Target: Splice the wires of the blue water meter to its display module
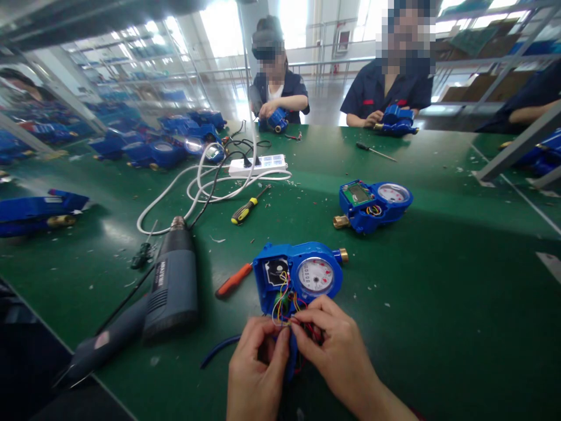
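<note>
A blue water meter (302, 275) lies on the green bench in front of me, its wiring compartment uncovered beside the round dial (315, 275). Thin coloured wires (283, 295) run out of that compartment toward my fingertips. My left hand (258, 362) pinches the wires with thumb and forefinger. Opposite it, my right hand (331, 336) also pinches wires, the two sets of fingertips almost touching. Under the hands shows part of a blue piece (291, 359), mostly hidden. An orange-handled screwdriver (234, 280) rests against the meter's left side.
A grey heat gun (173, 280) lies on the left, near a dark screwdriver (142, 252). Behind are a yellow-black screwdriver (244, 211), a white power strip (263, 165) with looping cables, and a second meter (372, 204). Co-workers (278, 88) sit across the bench, handling meters.
</note>
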The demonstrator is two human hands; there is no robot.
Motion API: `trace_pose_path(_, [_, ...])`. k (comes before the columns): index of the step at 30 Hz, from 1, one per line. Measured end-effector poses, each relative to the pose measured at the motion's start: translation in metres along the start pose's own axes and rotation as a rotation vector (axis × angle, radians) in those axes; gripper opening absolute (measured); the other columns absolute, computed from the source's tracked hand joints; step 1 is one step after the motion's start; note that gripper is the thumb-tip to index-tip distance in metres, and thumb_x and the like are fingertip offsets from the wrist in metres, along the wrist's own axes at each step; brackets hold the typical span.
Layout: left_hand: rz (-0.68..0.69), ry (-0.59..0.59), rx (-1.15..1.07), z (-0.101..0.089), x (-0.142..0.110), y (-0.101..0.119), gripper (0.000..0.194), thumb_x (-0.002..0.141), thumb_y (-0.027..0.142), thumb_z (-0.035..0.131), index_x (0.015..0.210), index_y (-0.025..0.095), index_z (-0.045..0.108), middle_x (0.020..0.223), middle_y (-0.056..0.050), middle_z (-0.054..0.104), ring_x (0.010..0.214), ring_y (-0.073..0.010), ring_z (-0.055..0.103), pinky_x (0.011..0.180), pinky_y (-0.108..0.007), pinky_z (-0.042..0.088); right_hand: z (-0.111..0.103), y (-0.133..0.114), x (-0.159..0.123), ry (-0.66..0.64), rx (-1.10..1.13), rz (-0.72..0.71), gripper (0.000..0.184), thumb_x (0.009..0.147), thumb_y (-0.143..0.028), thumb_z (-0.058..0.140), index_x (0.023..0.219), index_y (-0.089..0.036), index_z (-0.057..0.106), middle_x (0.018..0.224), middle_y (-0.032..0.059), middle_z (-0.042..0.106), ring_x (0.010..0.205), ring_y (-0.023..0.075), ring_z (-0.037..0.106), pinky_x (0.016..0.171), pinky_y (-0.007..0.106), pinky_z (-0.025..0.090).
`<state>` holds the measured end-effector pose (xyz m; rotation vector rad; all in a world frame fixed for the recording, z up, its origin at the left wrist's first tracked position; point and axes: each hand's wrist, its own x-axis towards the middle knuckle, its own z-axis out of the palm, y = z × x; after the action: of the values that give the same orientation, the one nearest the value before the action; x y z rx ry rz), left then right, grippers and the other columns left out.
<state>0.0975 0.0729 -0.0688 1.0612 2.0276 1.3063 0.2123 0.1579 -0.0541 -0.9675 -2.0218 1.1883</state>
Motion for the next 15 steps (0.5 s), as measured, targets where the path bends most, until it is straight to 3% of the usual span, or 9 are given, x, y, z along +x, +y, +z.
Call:
trace_pose_path(11, [-0.061, -0.034, -0.053, -0.0007, 0.0017, 0.0028, 0.022, 0.08, 0.038, 0.056, 0.082, 0.017, 0.058, 0.081, -0.002, 0.057, 0.072, -0.0137, 0.057, 0.065, -0.021, 0.046, 0.0001, 0.0003, 0.0024, 0.001, 0.064, 0.006, 0.013, 0.076, -0.01, 0.059, 0.077, -0.017, 0.069, 0.069, -0.0007, 0.056, 0.053, 0.0105, 0.05, 0.05, 0.021, 0.039])
trace_pose_path(15, [-0.148, -0.074, -0.088, -0.0027, -0.0005, -0.003, 0.025, 0.079, 0.041, 0.056, 0.084, 0.017, 0.056, 0.077, -0.001, 0.055, 0.068, -0.0132, 0.055, 0.062, -0.021, 0.045, -0.001, 0.0001, 0.0013, 0.008, 0.051, 0.042, 0.011, 0.077, -0.01, 0.057, 0.075, -0.017, 0.066, 0.07, -0.0013, 0.056, 0.052, 0.0098, 0.049, 0.05, 0.021, 0.038])
